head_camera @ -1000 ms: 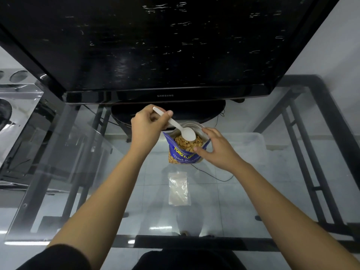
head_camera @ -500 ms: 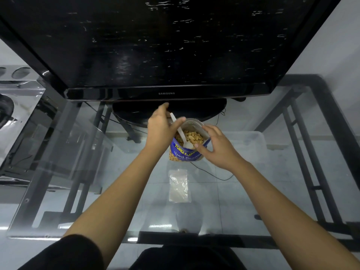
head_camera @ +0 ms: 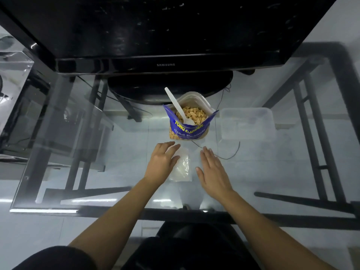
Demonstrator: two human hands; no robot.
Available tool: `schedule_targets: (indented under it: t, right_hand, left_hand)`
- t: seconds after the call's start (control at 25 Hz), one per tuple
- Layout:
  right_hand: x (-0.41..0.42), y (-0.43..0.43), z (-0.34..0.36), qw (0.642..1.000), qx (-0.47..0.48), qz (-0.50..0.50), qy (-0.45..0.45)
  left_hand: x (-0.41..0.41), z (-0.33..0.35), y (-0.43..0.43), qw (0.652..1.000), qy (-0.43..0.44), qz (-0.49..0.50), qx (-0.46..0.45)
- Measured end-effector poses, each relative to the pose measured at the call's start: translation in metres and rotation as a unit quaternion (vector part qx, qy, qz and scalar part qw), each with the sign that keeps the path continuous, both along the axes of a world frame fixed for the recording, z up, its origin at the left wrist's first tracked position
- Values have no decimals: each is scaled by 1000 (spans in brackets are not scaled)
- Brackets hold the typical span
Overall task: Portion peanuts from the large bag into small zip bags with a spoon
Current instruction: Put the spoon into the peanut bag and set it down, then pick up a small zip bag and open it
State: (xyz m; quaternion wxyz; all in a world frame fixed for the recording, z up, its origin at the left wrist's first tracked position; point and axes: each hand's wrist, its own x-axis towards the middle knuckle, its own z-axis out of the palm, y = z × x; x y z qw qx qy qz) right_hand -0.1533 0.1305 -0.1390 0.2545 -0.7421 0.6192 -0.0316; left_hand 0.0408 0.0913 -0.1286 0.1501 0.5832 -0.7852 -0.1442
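Note:
The large blue peanut bag (head_camera: pixel 188 131) stands open on the glass table, full of peanuts. A white plastic spoon (head_camera: pixel 178 107) rests inside it, handle leaning up and to the left, with no hand on it. A small clear zip bag (head_camera: pixel 182 166) lies flat on the glass just in front of the big bag. My left hand (head_camera: pixel 162 162) is open with its fingertips on the zip bag's left top corner. My right hand (head_camera: pixel 211 169) is open, palm down, just right of the zip bag and not touching it.
A black TV (head_camera: pixel 167 32) on an oval stand (head_camera: pixel 169 88) fills the back of the glass table (head_camera: pixel 116 152). A clear plastic container (head_camera: pixel 246 123) sits right of the peanut bag. A thin black cable (head_camera: pixel 224 157) runs under the glass near my right hand.
My left hand let go of the spoon, leaving it in the peanut bag. Both hands drew back from the big bag toward the small zip bag.

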Motion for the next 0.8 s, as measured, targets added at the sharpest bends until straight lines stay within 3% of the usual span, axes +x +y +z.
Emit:
schedule_targets:
  t: [0.16, 0.4, 0.52, 0.6, 0.64, 0.68, 0.76, 0.8]
  right_hand:
    - [-2, 6, -22, 998, -16, 21, 50]
    - [-2, 6, -29, 997, -26, 10, 78]
    - [-3, 6, -26, 998, -35, 20, 58]
    - [-3, 1, -13, 998, 24, -19, -56]
    - [0, -2, 0, 981, 74, -87, -159]
    - [4, -5, 15, 931, 121, -185, -289]
    - [8, -13, 43, 770, 199, -351, -495]
    - [8, -17, 54, 716, 220, -385, -540]
  left_hand:
    - [-6, -3, -10, 998, -47, -18, 23]
    - [-6, 10, -14, 997, -44, -40, 50]
    - [-6, 34, -21, 969, 113, 8, 219]
    - [-5, 52, -25, 893, 288, 76, 338]
    - [-5, 58, -26, 855, 354, 100, 366]
    - [-5, 63, -25, 826, 401, 117, 379]
    - [-6, 66, -23, 780, 470, 143, 388]
    - [-7, 68, -21, 767, 491, 153, 385]
